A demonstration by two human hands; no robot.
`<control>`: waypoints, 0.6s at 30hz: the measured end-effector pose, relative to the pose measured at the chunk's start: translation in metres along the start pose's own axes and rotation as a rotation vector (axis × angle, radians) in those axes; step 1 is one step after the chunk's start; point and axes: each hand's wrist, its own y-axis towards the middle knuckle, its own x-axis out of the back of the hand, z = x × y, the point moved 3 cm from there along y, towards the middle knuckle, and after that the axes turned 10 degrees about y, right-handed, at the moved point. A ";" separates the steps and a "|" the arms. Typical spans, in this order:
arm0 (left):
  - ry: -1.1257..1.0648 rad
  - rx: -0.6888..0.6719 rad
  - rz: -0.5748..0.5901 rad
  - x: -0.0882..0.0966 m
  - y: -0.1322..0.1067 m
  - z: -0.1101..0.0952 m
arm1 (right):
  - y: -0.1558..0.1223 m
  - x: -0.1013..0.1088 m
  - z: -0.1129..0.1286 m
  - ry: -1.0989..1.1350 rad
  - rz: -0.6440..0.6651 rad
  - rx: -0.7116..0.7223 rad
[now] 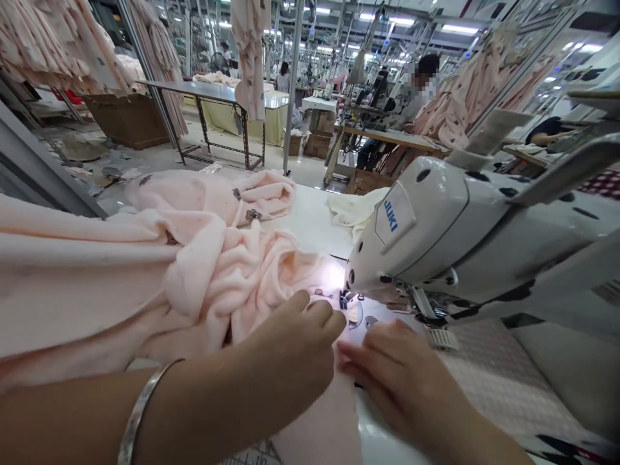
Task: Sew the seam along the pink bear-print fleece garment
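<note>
A white JUKI sewing machine (416,232) stands at the right, its lamp lighting the needle area and presser foot (345,298). Soft pink fleece fabric (217,278) lies bunched to the left of the needle and runs down below my hands. My left hand (300,342), with a silver bangle at the wrist, is closed on the fabric just in front of the presser foot. Close beside it, my right hand (392,368) pinches the fabric's right edge with thumb and forefinger. The fingertips of both hands nearly meet.
A white scrap of cloth (358,210) lies behind the machine head. Beyond stand a metal-legged table (217,90), a cardboard box (126,121) and racks of hanging pink garments (53,45). A person (421,90) sits at another machine. Dark-handled scissors (566,445) lie at the lower right.
</note>
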 end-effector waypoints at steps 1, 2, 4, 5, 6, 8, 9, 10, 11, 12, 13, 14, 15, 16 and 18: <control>0.003 -0.024 -0.008 0.003 0.004 0.002 | 0.003 -0.004 0.008 0.049 0.040 0.013; 0.005 -0.033 -0.004 0.004 0.007 0.005 | 0.004 -0.007 0.012 0.067 0.060 0.014; -0.013 -0.043 0.007 0.001 0.008 0.014 | 0.004 -0.012 0.014 0.044 0.060 0.024; -0.036 -0.047 0.018 -0.002 0.007 0.018 | 0.004 -0.013 0.012 0.025 0.045 0.026; -0.064 -0.048 0.026 -0.007 0.006 0.021 | 0.003 -0.014 0.009 0.000 0.027 0.021; -0.107 -0.039 0.039 -0.015 0.006 0.026 | 0.001 -0.013 0.002 -0.068 -0.001 -0.001; -0.119 -0.030 0.049 -0.018 0.007 0.029 | 0.000 -0.013 -0.001 -0.102 -0.001 -0.011; -0.124 -0.028 0.054 -0.019 0.010 0.033 | -0.002 -0.013 -0.004 -0.144 0.001 -0.020; -0.128 -0.035 0.035 -0.018 0.014 0.037 | -0.003 -0.013 -0.007 -0.181 0.009 -0.022; -0.134 -0.038 -0.003 -0.016 0.018 0.043 | -0.003 -0.013 -0.010 -0.216 0.011 -0.023; -0.151 -0.030 -0.069 -0.012 0.022 0.051 | -0.004 -0.014 -0.012 -0.239 0.008 -0.022; -0.171 -0.009 -0.165 -0.007 0.025 0.061 | -0.004 -0.014 -0.014 -0.249 -0.003 -0.027; -0.196 0.037 -0.271 -0.003 0.025 0.073 | -0.002 -0.015 -0.015 -0.250 -0.013 -0.017; -0.223 0.118 -0.359 -0.001 0.023 0.088 | -0.001 -0.015 -0.015 -0.235 -0.023 -0.004; -0.246 0.323 -0.379 -0.003 0.010 0.115 | 0.005 -0.016 -0.009 -0.208 -0.038 0.042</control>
